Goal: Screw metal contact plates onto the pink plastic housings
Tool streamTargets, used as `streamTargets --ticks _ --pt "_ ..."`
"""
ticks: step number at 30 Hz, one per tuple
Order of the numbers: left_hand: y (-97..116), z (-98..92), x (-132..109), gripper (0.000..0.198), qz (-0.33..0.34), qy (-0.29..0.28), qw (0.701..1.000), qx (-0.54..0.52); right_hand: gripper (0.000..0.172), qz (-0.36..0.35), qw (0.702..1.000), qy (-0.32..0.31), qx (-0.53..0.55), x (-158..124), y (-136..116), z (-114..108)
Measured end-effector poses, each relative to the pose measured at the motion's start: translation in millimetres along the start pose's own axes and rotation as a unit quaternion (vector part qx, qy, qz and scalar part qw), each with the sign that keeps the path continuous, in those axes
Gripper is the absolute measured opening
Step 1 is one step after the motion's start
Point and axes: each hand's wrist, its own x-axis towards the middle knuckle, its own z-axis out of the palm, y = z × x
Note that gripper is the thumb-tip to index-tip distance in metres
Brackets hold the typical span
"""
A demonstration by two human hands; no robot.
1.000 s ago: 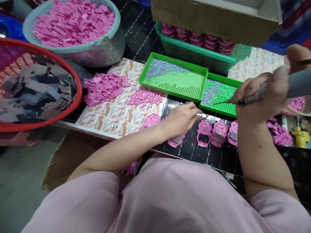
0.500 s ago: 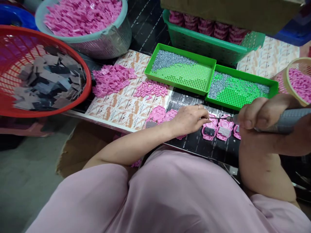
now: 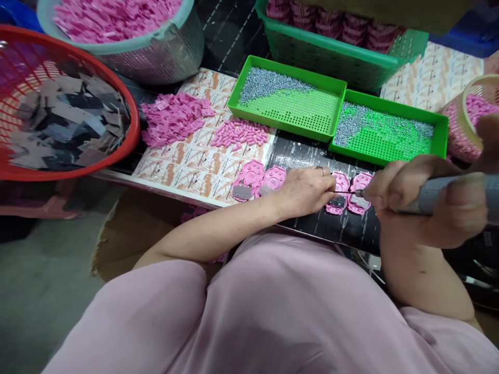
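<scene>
My right hand (image 3: 413, 197) is wrapped round a grey electric screwdriver (image 3: 423, 196), held nearly level. Its thin bit points left and reaches the fingertips of my left hand (image 3: 306, 191). Those fingers are pinched together low over the row of pink casings; what lies between them is hidden. Just right of them lie two pink plastic casings (image 3: 337, 183), partly crossed by the bit. Left of the hand is another pink casing (image 3: 249, 174) with a grey plate (image 3: 242, 192) at its lower end, and one more beside it, partly covered by my wrist.
Two green trays (image 3: 337, 117) of small screws stand behind my hands. To the left are a pile of pink parts (image 3: 175, 118), small pink pegs (image 3: 239, 133) and a red basket (image 3: 134, 117) of grey plates. A green crate (image 3: 331, 57) stands at the back.
The bench has shifted upward in the picture. My right hand and the screwdriver have come slightly left, nearer my left hand, which has moved a little toward me over the casings.
</scene>
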Motion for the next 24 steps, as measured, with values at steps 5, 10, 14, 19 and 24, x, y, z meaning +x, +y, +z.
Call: streamTargets --ticks 5,10,14,19,24 --pt "2 2.5 -5 0.019 0.005 -0.047 0.999 0.005 0.014 -0.023 0.999 -0.020 0.012 -12 12 4" --pt "-2 -4.0 -15 0.027 0.025 -0.011 0.999 0.023 0.034 -0.026 1.000 0.002 -0.002 -20 23 -6" --pt "-1 -1.5 -21 0.027 0.047 0.016 0.997 0.056 0.031 -0.029 0.999 0.027 -0.002 -25 24 -8" --pt "4 14.8 -18 0.018 0.108 0.017 0.991 0.071 0.013 -0.044 0.999 0.022 0.002 -27 29 -4" --pt "5 28.5 -12 0.019 0.133 -0.012 0.990 0.047 0.030 0.025 0.999 0.014 -0.025 -29 36 -8"
